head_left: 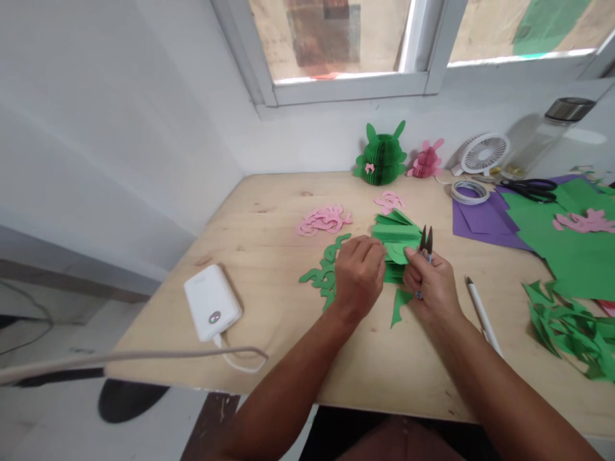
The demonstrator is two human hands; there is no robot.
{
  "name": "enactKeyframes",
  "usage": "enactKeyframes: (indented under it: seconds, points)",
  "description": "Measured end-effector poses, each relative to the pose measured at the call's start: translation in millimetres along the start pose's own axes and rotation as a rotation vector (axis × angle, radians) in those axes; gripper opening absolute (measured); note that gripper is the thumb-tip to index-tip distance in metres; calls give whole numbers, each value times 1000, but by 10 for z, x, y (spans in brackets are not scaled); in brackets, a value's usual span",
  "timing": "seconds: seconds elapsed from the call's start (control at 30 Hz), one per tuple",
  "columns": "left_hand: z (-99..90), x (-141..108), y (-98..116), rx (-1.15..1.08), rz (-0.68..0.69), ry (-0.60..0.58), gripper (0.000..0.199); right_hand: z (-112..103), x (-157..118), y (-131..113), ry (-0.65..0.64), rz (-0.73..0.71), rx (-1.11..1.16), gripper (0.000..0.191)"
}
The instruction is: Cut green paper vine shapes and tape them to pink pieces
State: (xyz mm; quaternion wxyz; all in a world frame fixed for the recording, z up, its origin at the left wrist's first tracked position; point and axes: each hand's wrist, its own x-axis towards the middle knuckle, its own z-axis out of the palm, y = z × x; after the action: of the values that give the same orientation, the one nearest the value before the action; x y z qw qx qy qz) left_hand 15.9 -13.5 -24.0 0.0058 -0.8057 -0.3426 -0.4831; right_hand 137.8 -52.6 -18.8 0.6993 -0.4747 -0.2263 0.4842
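Note:
My left hand (359, 272) is closed, its fingertips pinching the left edge of a small green paper cutout (398, 251). The thumb of my right hand (435, 282) presses on the right side of that cutout. Small scissors (426, 240) are also in my right hand, blades pointing up and away from me; its fingers cover most of the handles. Beneath and behind the cutout lie folded green paper pieces (394, 229). A pointed green scrap (400, 306) rests just below my hands. Curly green cutouts (323, 275) lie left of my left hand, partly covered by it.
Pink cutouts (325, 221) lie farther back. A green paper figure (383, 159) and a pink one (426, 160) stand by the wall, near a white fan (485, 153). Right are a pen (482, 314), green scraps (571, 330), tape (469, 192) and black scissors (531, 189). A power bank (211, 301) lies left.

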Motion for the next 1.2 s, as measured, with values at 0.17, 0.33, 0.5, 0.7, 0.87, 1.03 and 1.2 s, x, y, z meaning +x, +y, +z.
enactKeyframes:
  seconds: [0.17, 0.33, 0.5, 0.7, 0.87, 1.03, 1.2]
  points:
    - [-49, 46, -118, -273, -243, 0, 38, -1, 14, -50, 15, -13, -59, 44]
    - [-95, 119, -197, -797, -798, 49, 19, -8, 19, -44, -25, 16, -88, 44]
    - [-102, 157, -224, -1227, -1156, -7, 25, -7, 16, -31, -26, 26, -105, 48]
    - [-127, 168, -259, -1207, -1185, -235, 43, 1, 16, -20, -24, 36, -84, 47]
    - [-156, 143, -248, -1127, -1084, -417, 27, -5, 22, -11, 19, 24, -118, 45]
    - [-167, 125, -250, -1090, -1005, -443, 17, -3, 33, -12, 59, 0, -132, 41]
    - [-158, 121, -242, -1075, -991, -469, 15, 16, 43, -20, 96, -18, -120, 42]
